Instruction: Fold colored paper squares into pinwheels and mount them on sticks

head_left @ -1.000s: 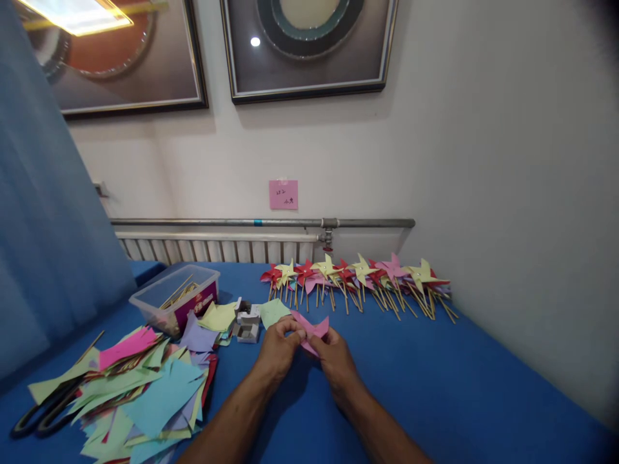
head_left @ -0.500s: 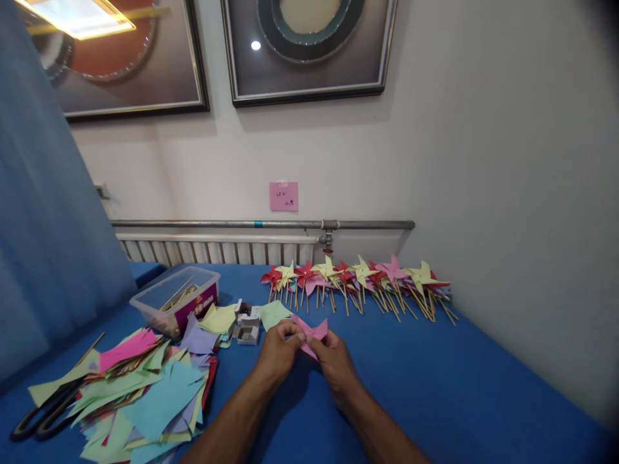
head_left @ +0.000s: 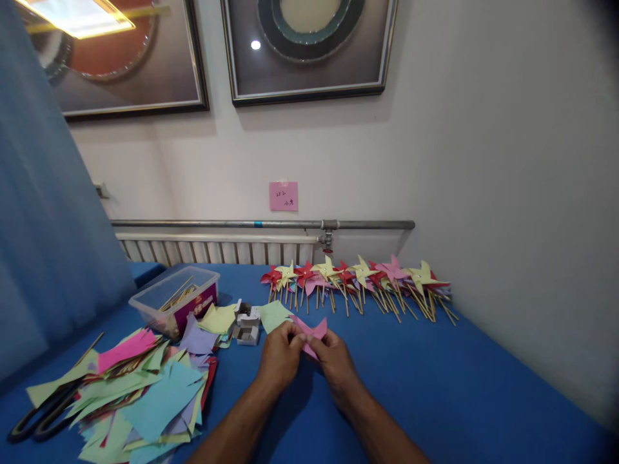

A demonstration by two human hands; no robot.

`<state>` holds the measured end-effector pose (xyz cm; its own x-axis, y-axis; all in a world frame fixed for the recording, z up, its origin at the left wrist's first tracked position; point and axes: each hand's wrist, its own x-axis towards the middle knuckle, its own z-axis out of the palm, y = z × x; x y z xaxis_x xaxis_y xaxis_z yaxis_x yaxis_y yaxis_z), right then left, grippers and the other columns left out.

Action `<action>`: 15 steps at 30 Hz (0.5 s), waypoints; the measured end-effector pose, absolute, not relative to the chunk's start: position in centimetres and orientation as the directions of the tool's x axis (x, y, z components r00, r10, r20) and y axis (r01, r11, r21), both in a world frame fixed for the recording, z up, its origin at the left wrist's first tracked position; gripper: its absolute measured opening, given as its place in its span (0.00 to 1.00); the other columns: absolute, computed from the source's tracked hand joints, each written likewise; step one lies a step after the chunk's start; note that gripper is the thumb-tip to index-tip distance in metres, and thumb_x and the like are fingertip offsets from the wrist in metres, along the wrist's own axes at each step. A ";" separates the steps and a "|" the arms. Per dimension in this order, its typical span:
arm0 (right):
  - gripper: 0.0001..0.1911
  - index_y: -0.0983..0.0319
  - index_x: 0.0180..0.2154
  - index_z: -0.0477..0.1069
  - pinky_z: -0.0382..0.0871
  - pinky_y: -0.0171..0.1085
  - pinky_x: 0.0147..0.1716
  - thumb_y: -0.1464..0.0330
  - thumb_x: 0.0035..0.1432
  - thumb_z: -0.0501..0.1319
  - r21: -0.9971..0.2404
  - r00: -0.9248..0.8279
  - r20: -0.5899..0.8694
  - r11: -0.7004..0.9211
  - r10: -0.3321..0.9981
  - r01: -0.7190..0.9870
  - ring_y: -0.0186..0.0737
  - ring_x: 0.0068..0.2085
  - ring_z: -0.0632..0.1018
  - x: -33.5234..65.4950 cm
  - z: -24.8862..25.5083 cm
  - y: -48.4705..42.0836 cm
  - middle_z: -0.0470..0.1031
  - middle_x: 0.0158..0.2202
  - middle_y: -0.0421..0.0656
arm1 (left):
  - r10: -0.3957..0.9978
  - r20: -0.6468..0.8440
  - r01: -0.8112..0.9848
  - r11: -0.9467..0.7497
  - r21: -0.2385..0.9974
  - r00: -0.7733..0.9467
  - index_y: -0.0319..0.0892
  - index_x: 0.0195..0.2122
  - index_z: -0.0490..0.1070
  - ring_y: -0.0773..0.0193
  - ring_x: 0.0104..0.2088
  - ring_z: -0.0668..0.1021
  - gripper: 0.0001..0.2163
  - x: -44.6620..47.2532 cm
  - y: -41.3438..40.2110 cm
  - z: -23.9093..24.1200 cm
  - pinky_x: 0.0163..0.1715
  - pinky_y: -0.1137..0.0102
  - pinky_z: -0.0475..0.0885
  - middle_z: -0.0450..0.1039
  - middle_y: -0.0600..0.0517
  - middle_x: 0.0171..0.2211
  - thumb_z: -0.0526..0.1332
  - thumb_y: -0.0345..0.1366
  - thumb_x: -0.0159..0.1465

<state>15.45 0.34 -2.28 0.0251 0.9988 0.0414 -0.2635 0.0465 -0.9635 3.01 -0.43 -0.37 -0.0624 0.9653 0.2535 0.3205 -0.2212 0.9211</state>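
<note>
A pink paper pinwheel (head_left: 315,330), its corners folded inward, is pinched between my two hands above the blue tabletop. My left hand (head_left: 281,351) closes thumb and fingers on its left side. On the right side, my right hand (head_left: 334,359) grips the paper, thumb near the middle. Both thumbs almost meet at the pinwheel's centre, and whatever lies under them is hidden. No stick shows on this pinwheel. Just behind my left hand lies a pale green paper square (head_left: 275,316), beside small open white boxes (head_left: 247,331).
Finished pinwheels (head_left: 362,273) on sticks lie in a row along the back. At left are a heap of coloured paper (head_left: 159,399), black-handled scissors (head_left: 46,412) and a clear plastic tub (head_left: 145,299) holding sticks. A blue curtain (head_left: 43,193) hangs at far left.
Both hands stay in nearly the same place on the pink pinwheel. My left fingers and thumb have shifted slightly at its centre.
</note>
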 end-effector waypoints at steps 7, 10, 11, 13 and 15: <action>0.18 0.62 0.37 0.80 0.72 0.38 0.36 0.59 0.44 0.71 -0.964 0.005 0.053 0.052 0.999 -0.261 0.46 0.36 0.80 15.5 -2.1 0.1 0.83 0.34 0.45 | 0.959 0.278 0.382 -0.240 0.893 -0.049 0.43 0.25 0.65 0.66 0.26 0.69 0.09 3.0 -0.6 -0.3 0.29 0.72 0.60 0.67 0.56 0.22 0.58 0.37 0.61; 0.17 0.62 0.35 0.79 0.72 0.38 0.37 0.60 0.43 0.72 -0.955 0.005 0.051 0.051 0.999 -0.293 0.46 0.35 0.80 15.5 -2.2 0.2 0.83 0.33 0.44 | 0.959 0.280 0.391 -0.241 0.888 -0.047 0.43 0.25 0.65 0.66 0.26 0.69 0.09 3.0 -0.6 -0.3 0.30 0.72 0.60 0.67 0.56 0.23 0.58 0.38 0.61; 0.16 0.62 0.35 0.79 0.72 0.38 0.36 0.61 0.43 0.72 -0.952 0.001 0.048 0.046 0.999 -0.302 0.45 0.35 0.80 15.5 -2.2 0.3 0.83 0.32 0.44 | 0.959 0.280 0.396 -0.241 0.886 -0.044 0.43 0.25 0.65 0.66 0.26 0.68 0.09 3.0 -0.6 -0.3 0.29 0.71 0.60 0.67 0.56 0.23 0.58 0.38 0.61; 0.15 0.62 0.33 0.78 0.71 0.37 0.35 0.62 0.42 0.72 -0.951 0.002 0.043 0.042 0.999 -0.306 0.44 0.33 0.79 15.5 -2.2 0.3 0.82 0.31 0.43 | 0.959 0.281 0.406 -0.241 0.881 -0.040 0.43 0.25 0.65 0.66 0.26 0.68 0.09 3.0 -0.6 -0.3 0.29 0.71 0.59 0.67 0.56 0.23 0.57 0.38 0.61; 0.15 0.63 0.33 0.78 0.69 0.37 0.34 0.62 0.43 0.71 -0.956 0.012 0.044 0.046 0.999 -0.289 0.43 0.32 0.78 15.5 -2.2 0.3 0.82 0.30 0.43 | 0.958 0.283 0.412 -0.241 0.879 -0.043 0.43 0.25 0.65 0.66 0.26 0.68 0.09 3.0 -0.7 -0.3 0.29 0.71 0.59 0.66 0.56 0.23 0.57 0.37 0.62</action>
